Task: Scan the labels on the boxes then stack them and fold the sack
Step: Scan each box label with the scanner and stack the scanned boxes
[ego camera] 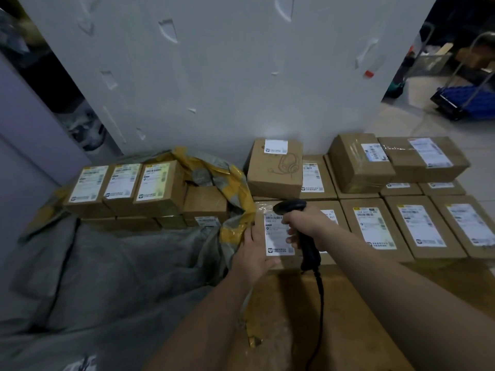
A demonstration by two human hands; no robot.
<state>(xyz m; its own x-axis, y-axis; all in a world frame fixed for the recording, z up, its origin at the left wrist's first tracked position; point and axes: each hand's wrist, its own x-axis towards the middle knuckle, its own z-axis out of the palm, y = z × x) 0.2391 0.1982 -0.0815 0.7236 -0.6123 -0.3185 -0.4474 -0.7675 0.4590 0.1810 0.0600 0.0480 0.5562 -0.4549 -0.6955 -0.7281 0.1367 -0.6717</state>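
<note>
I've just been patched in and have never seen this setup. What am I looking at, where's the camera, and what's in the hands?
There is no machine here. This is one picture from a camera worn on a person's head, looking down at their own bare arms. The right hand grips a black corded barcode scanner, aimed at a labelled brown box. The left hand rests flat on that box's left edge. More boxes lie in rows to the right. Others sit amid a crumpled grey-and-yellow sack on the left.
</note>
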